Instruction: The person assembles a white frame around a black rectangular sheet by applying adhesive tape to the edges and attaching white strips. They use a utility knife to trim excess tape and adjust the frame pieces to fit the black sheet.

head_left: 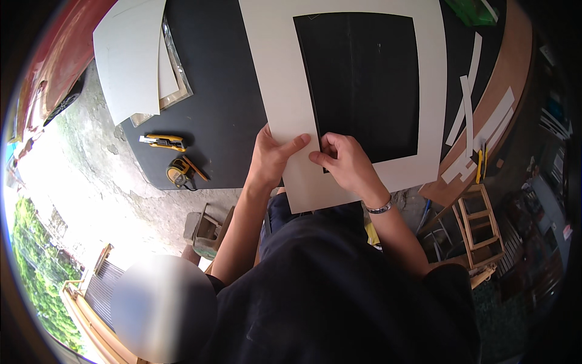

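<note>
A white mat board with a large rectangular window cut in it extends over the front edge of a black-topped table, toward my lap. My left hand grips its left border, thumb flat on top and fingers mostly hidden beneath. At the window's lower left corner, my right hand pinches the inner edge. Its thumb touches the white border and its curled fingers sit inside the opening. The table's dark surface shows through the window.
Left on the table lie a yellow utility knife, a tape measure, a pencil and white sheets. White offcut strips and another yellow knife lie right. A wooden stool stands below them.
</note>
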A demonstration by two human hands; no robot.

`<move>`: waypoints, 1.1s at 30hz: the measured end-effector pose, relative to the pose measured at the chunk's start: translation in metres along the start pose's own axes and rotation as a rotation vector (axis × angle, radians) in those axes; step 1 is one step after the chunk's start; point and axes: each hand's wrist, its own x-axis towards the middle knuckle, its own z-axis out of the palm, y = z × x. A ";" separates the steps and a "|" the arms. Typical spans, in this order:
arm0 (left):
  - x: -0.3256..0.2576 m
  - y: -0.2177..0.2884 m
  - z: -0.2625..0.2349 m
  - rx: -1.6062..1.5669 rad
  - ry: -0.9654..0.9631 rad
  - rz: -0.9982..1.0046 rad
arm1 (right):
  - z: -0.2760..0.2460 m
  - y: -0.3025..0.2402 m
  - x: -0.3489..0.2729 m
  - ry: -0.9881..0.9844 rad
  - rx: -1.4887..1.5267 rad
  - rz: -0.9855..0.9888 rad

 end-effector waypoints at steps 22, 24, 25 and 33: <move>-0.066 -0.090 0.067 -0.485 0.220 -0.007 | -0.002 0.135 -0.146 1.136 0.143 -0.018; -0.069 -0.103 0.075 -0.540 0.200 -0.050 | 0.004 0.161 -0.148 0.971 0.516 0.091; -0.070 -0.111 0.074 -0.540 0.148 -0.057 | 0.003 0.157 -0.147 0.873 0.685 0.072; -0.057 -0.105 0.056 -0.544 -0.084 -0.071 | 0.000 0.156 -0.143 0.638 1.046 -0.109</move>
